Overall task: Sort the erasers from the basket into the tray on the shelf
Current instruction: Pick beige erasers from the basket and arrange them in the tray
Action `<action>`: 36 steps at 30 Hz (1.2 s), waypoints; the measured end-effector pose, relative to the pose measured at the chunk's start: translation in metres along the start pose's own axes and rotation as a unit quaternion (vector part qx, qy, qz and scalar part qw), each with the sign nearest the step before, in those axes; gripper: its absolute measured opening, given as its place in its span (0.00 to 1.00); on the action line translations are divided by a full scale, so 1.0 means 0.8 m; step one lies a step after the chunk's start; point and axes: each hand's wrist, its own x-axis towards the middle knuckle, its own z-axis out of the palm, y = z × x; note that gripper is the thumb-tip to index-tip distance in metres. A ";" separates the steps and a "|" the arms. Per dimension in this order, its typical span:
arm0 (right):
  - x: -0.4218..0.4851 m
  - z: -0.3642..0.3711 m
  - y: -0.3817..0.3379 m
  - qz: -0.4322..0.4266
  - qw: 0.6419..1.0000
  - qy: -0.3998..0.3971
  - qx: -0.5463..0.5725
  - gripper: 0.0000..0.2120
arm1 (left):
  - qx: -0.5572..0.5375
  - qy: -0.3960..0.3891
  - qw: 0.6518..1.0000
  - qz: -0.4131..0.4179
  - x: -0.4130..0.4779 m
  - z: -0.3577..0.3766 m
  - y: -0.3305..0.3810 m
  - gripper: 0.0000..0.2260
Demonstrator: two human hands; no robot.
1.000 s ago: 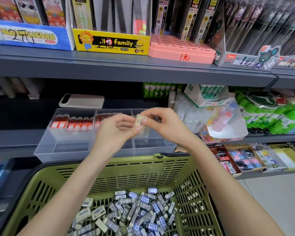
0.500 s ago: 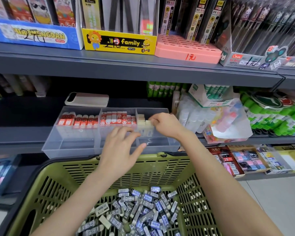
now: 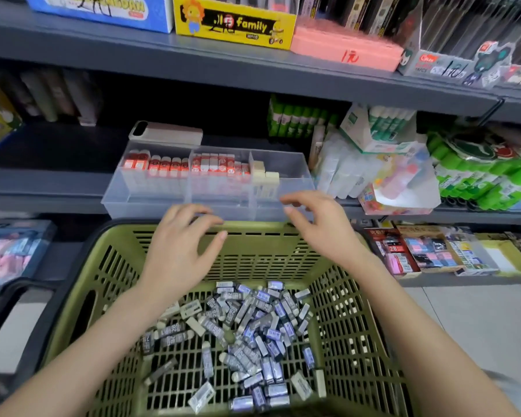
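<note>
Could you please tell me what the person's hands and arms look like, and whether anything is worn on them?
Both are bare. The left hand and right hand show no gloves, rings or nail polish that I can make out; the nails look short. The left forearm and right forearm carry no sleeve, watch or bracelet as far as the frame shows.

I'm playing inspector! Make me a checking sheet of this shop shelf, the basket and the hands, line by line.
Surface: grey shelf holds a clear divided tray.
Job's things: many loose erasers lie in the green basket; red-sleeved erasers and a few cream erasers stand in the tray.
Clutter: flat white case behind the tray.
Grippers: left hand and right hand open, empty, near the basket's far rim.
Cables: nothing seen.
Surroundings: green glue sticks, yellow box on upper shelf.
</note>
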 end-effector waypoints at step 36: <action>-0.223 0.138 0.077 0.327 0.769 -0.514 -0.193 0.13 | -0.007 -0.405 0.914 -0.013 -0.154 0.129 -0.031 0.12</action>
